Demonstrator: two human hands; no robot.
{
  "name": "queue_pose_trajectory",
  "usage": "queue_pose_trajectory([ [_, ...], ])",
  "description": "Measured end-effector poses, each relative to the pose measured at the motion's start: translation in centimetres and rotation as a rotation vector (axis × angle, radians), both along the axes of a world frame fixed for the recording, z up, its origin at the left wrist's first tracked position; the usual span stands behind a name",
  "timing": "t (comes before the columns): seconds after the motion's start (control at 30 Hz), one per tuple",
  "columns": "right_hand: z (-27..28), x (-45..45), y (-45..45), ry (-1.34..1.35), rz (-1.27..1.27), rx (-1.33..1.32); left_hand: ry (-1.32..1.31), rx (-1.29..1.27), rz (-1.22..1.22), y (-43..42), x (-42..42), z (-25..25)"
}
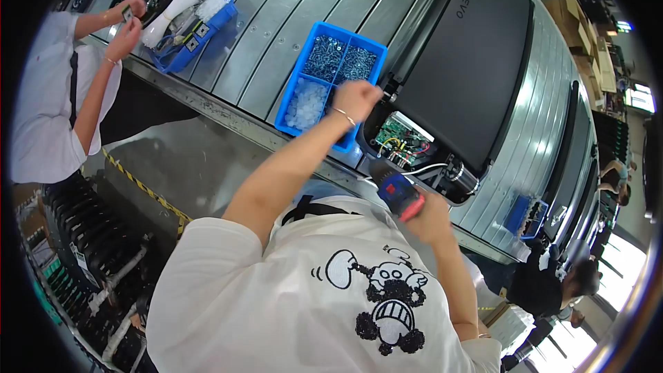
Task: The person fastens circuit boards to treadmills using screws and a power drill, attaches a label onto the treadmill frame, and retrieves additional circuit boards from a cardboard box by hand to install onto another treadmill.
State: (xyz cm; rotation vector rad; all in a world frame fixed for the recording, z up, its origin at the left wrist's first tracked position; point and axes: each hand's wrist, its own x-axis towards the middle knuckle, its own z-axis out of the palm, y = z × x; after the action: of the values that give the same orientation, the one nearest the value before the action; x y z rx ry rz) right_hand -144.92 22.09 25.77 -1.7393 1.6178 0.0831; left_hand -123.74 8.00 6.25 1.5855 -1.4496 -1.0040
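My left hand (357, 101) is over the right edge of a blue divided box (282, 112), its fingers closed and pointing toward the treadmill; what they hold, if anything, is too small to tell. Screws (323, 57) fill the upper compartments, and whitish translucent pieces (306, 104) lie in the lower left one. My right hand (431, 219) is wrapped round a blue, black and red power screwdriver (396, 192). Just above that tool, the treadmill's open base shows a green circuit board (395, 135) with coloured wires. A motor (463, 178) sits to its right.
The black treadmill deck (469, 62) lies across the slatted metal conveyor (273, 34). At the left, a co-worker's hands (126, 27) are beside another blue bin (181, 60) with cable ties. A small blue bin (525, 217) stands at the right, near other people.
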Motion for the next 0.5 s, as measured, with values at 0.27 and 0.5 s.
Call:
queue_pose_trajectory([
  [0.27,-9.2,7.0,-2.5,0.052,-0.117,0.047,0.461,0.551,0.306,1.5,10.6,0.7],
  [0.5,-5.0,4.2,-1.0,-0.092,-0.131,-0.041,0.604,1.038,0.108,4.6,7.9,1.5],
])
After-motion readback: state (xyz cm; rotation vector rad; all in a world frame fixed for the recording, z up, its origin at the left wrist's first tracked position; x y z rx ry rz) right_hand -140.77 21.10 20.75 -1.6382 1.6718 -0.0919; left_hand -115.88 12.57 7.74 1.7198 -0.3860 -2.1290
